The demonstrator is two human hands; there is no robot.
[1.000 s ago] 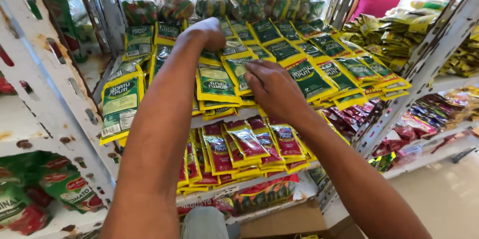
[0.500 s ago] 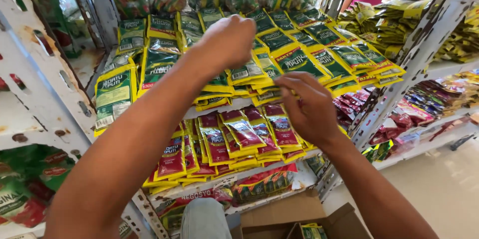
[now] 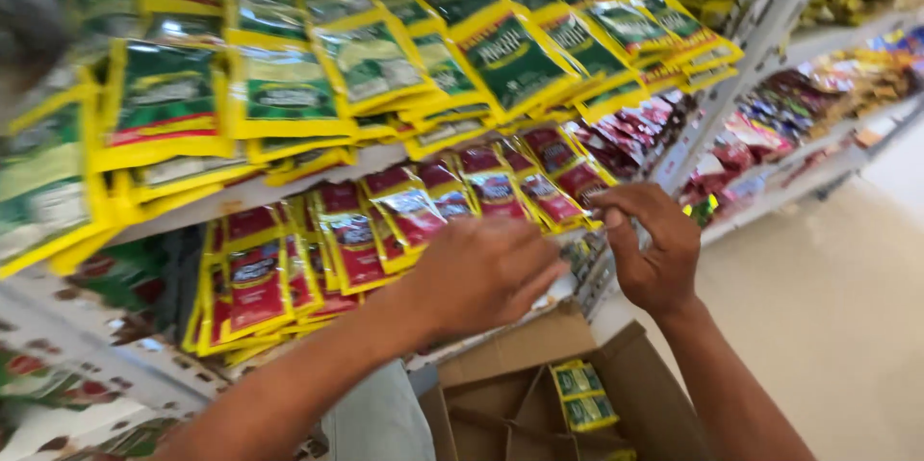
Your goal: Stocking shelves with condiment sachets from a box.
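Two hands are out in front of me at the lower shelf. My left hand [image 3: 481, 273] lies knuckles up, fingers curled loosely over the front edge of the red-and-yellow sachets [image 3: 404, 216] that sit in overlapping rows there; it touches them, but I cannot tell whether it has actually closed on one, since the fingertips are hidden under the hand. My right hand [image 3: 650, 249] is just beside the right end of the same row, near the white shelf upright [image 3: 717, 124], with thumb and fingers half bent toward each other; something small may be pinched there, though blur keeps me from being sure.

Above both hands, the upper shelf carries green-and-yellow sachets [image 3: 371, 62], fanned out and tilted toward me, several hanging over the shelf lip. Below, between my forearms, an open cardboard box [image 3: 645, 403] sits on the floor with a few green-and-yellow packets [image 3: 582, 394] lying inside. To the right, well apart, further shelves [image 3: 818, 124] hold mixed coloured packets.
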